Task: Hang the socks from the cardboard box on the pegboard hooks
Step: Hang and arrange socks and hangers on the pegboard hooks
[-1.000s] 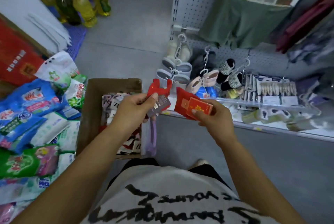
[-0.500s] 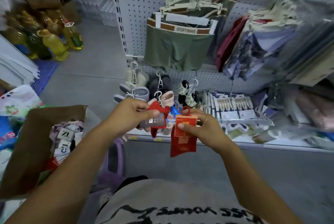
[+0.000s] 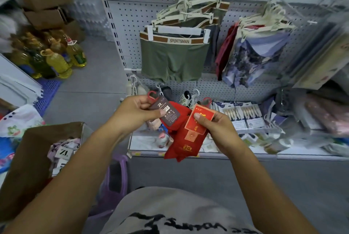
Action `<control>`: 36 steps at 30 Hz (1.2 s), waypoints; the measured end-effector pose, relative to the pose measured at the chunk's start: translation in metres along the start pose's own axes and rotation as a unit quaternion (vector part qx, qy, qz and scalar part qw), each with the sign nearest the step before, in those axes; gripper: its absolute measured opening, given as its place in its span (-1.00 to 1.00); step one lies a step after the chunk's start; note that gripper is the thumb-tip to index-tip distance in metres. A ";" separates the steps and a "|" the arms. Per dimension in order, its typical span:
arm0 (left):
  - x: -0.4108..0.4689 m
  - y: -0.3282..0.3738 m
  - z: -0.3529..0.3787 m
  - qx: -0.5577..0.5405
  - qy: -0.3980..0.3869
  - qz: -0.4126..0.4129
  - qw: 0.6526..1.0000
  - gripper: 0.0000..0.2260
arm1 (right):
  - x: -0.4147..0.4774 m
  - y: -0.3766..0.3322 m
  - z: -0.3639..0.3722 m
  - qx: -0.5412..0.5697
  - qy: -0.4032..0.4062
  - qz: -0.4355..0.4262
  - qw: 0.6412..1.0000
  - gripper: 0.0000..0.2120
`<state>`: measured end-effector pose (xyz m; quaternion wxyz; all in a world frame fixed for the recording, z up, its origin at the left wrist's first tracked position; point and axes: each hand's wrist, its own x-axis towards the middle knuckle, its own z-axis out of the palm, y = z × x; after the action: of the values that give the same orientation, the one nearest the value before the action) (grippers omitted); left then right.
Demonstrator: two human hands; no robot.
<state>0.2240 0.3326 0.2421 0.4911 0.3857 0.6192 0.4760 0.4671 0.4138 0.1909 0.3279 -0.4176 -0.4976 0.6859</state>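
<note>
The left hand [image 3: 135,114] pinches the dark-label socks [image 3: 168,115]. The right hand [image 3: 215,130] pinches the red-label socks [image 3: 181,145]. Both pairs touch, in front of the pegboard [image 3: 130,26]. The box [image 3: 32,158] stands at the left, with more socks inside.

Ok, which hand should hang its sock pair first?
Left, probably: the left hand pinches the dark-labelled socks with their red hanger loop clear above the grip; the right hand holds the red-carded socks, loop half hidden.

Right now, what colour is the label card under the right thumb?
The label card is orange-red with gold markings; the head view shows it.
</note>
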 end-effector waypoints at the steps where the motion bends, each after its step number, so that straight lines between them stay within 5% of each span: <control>1: 0.001 0.000 0.002 -0.008 -0.001 -0.007 1.000 -0.76 | 0.000 -0.003 0.000 0.005 0.011 0.001 1.000 -0.73; 9: 0.004 0.003 0.025 -0.130 0.011 -0.020 0.991 -0.87 | -0.011 -0.026 0.003 0.008 -0.015 -0.071 0.997 -0.66; 14: -0.002 0.013 0.034 -0.184 -0.049 0.008 0.982 -0.50 | -0.014 -0.031 0.019 0.019 -0.053 -0.055 0.997 -0.59; 18: -0.002 0.016 0.034 -0.131 -0.107 0.042 0.985 -0.47 | -0.017 -0.036 0.017 0.025 -0.061 -0.051 0.997 -0.66; 24: 0.006 0.024 0.036 -0.117 0.039 0.077 0.989 -0.57 | -0.017 -0.052 0.003 0.010 -0.067 -0.055 0.996 -0.59; 36: 0.024 0.071 0.033 0.076 0.149 0.187 0.968 -0.68 | 0.005 -0.084 -0.013 -0.065 0.007 -0.085 0.994 -0.65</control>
<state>0.2518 0.3801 0.3027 0.2642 0.4557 0.6368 0.5631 0.4796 0.4476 0.2678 0.3606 -0.3987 -0.5728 0.6188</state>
